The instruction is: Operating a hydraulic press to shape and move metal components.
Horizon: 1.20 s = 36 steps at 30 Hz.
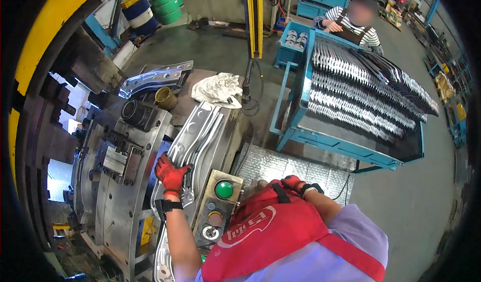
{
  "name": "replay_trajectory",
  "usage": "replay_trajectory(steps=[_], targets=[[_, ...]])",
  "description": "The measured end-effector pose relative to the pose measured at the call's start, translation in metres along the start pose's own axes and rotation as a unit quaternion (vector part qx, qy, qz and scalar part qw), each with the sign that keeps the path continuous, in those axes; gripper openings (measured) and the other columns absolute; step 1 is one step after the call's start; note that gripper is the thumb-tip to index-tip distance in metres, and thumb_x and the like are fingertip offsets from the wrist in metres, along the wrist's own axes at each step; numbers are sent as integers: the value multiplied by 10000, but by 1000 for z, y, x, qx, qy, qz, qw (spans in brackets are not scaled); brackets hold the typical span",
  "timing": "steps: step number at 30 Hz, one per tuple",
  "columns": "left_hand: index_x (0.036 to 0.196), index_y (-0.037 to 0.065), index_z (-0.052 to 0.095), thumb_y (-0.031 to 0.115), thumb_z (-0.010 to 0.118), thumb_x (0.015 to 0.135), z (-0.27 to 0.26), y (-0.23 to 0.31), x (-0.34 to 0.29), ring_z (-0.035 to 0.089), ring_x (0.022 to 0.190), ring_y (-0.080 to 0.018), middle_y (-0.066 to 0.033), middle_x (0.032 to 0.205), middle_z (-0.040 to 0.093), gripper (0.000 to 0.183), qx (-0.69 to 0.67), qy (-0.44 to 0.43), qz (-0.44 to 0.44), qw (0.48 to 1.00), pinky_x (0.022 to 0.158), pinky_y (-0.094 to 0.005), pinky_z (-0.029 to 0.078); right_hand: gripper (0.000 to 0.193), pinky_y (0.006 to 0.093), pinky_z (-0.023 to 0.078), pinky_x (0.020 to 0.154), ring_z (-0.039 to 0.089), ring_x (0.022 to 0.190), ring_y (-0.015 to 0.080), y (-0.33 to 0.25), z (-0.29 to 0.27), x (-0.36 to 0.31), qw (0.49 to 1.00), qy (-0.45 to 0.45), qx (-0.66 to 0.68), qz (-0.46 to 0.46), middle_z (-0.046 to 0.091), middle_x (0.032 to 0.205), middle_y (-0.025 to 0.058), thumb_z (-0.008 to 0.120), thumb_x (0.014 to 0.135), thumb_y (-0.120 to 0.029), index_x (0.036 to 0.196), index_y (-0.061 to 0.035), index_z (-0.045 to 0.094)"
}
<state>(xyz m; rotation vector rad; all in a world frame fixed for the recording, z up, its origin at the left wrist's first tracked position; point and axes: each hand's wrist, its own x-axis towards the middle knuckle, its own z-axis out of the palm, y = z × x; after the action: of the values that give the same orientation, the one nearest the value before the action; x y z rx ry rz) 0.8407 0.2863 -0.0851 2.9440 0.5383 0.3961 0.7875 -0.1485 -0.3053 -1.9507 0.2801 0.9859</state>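
Observation:
My left hand (172, 175), in a red glove, lies on a long stamped metal part (189, 131) with its thumb and fingers spread. Several such silvery parts lie side by side there, with holes and raised ribs. Close to my red apron (250, 224) is my right hand (292, 183), also gloved in red. Its fingers look curled, and whatever they may hold is hidden. Between the parts and the apron stands a control box (216, 209) with a green button (224, 189); neither hand touches it.
A press die (117, 182) fills the left side. Beyond the parts lie a white rag (217, 89), a brown cup (166, 97) and another stamped part (155, 77). A blue bin (345, 154) full of stacked parts stands right, with a person (353, 24) behind it.

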Motion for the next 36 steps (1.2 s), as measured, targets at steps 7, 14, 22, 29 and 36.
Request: replay_trajectory(steps=[7, 14, 22, 29, 36], targets=[[1141, 15, 372, 432, 783, 389, 2, 0, 1, 453, 979, -342, -174, 1061, 470, 953, 12, -14, -10, 1000, 853, -417, 348, 332, 316, 446, 599, 574, 636, 207, 3, -2, -1, 1000, 6, -2, 0, 621, 722, 85, 490, 746, -355, 792, -53, 620], [1129, 15, 376, 422, 785, 386, 0, -1, 1, 454, 972, -337, -166, 1049, 472, 941, 12, -18, -11, 1000, 851, -408, 349, 337, 311, 444, 587, 571, 612, 197, -9, -3, -8, 1000, 7, -20, 3, 620, 693, 72, 484, 748, -369, 778, -66, 628], [1118, 16, 384, 434, 782, 388, -1, 1, 0, 459, 958, -334, -160, 1030, 479, 931, 17, -2, -4, 1000, 837, -405, 355, 307, 320, 446, 601, 579, 627, 205, -1, -3, 0, 1000, 17, -18, -15, 625, 704, 82, 497, 761, -330, 785, -53, 629], [1114, 16, 383, 428, 784, 392, 2, -3, 0, 462, 952, -338, -172, 1027, 480, 923, 16, -3, 2, 1000, 824, -403, 365, 298, 325, 447, 630, 588, 659, 212, -1, -3, 5, 1000, 6, -19, -24, 626, 722, 97, 509, 756, -319, 794, -48, 627], [1107, 19, 383, 424, 782, 399, -2, 1, 1, 465, 941, -342, -176, 1023, 485, 908, 21, -21, -9, 1000, 817, -404, 369, 310, 323, 451, 632, 590, 670, 213, 3, -1, 10, 999, 4, -35, -16, 629, 731, 94, 511, 760, -333, 812, -53, 633]])
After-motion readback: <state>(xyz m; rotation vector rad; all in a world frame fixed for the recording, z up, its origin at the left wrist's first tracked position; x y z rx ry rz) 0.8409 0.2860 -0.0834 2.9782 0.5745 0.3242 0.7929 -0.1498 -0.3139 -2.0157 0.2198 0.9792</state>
